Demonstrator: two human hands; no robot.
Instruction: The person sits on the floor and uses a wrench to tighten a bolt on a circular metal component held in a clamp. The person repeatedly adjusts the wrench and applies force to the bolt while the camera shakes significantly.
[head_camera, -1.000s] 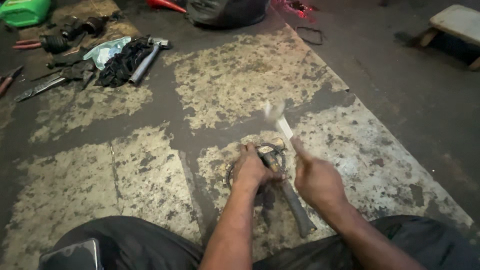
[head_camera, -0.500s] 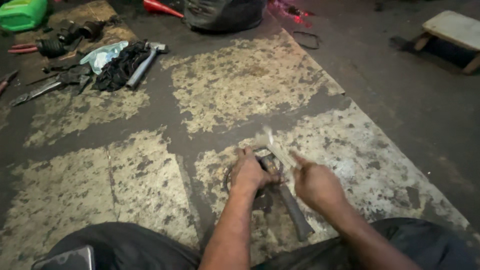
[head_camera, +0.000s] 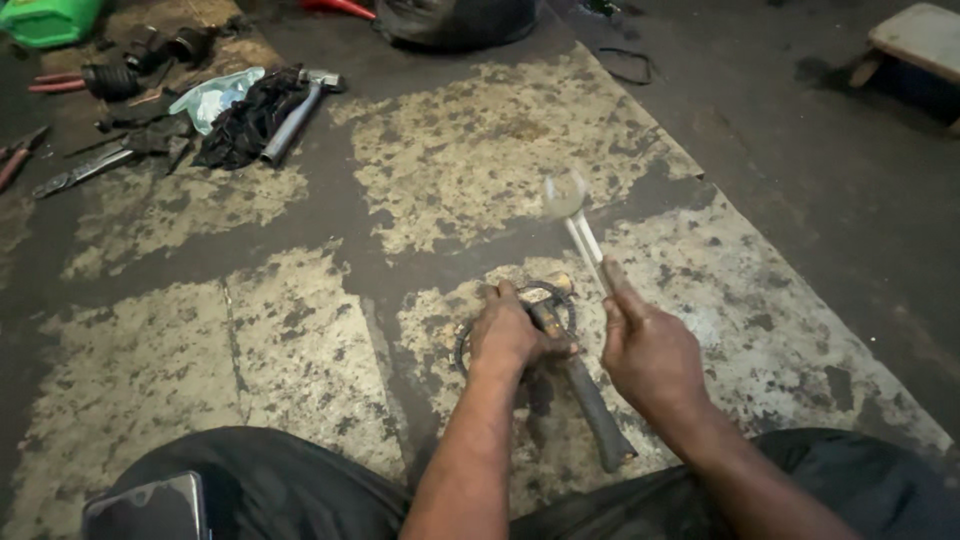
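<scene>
So from the head view: a dark round metal ring (head_camera: 470, 345) is pinned flat on the worn, paint-flaked floor mat (head_camera: 300, 340) by the left hand (head_camera: 510, 335), fingers pressed down over it. A long dark-handled tool (head_camera: 590, 400) is laid across the ring, partly under that hand. A shiny silver spanner (head_camera: 580, 232) is gripped tight by the right hand (head_camera: 650, 355) and raised above the ring, its head blurred. Further back, a grey hammer (head_camera: 295, 115) and a black rag (head_camera: 245, 125) are seen.

The left hand (head_camera: 508, 335) rests on a ring (head_camera: 462, 345) on the floor (head_camera: 300, 330); wrench (head_camera: 578, 225) at one o'clock, hammer (head_camera: 295, 115) far at eleven.
</scene>
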